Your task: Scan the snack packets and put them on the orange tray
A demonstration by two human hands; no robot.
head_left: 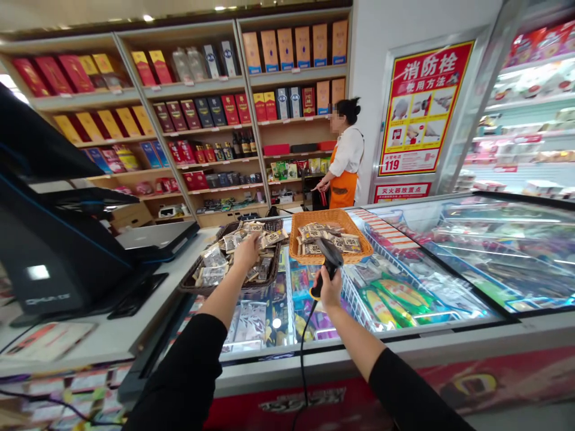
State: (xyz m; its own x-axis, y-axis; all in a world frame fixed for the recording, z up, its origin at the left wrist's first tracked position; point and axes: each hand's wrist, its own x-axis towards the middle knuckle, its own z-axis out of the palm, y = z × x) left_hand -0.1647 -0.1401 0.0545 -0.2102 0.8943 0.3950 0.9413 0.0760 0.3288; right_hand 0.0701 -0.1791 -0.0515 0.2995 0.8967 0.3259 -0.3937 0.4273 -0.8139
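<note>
My left hand [247, 252] reaches over a dark brown woven basket [187, 284] heaped with small wrapped snack packets [212, 270]. Its fingers are drawn together at a packet [256, 227] near the basket's back edge; the fingertips are partly hidden. Wrapped round the handle of a black barcode scanner [331, 258] is my right hand [331, 290]. The scanner's head points away from me, over the front of an orange-tan woven basket [365, 246], which holds more of these packets [317, 230]. A black cable [302, 353] hangs from the handle.
Both baskets rest on a glass-topped chest freezer [467, 326] filled with packaged goods. At left, a counter [148, 311] carries a dark checkout machine [58, 239]. A person in an orange apron [344, 185] stands behind the freezer, by shelves [211, 134] of boxes and bottles.
</note>
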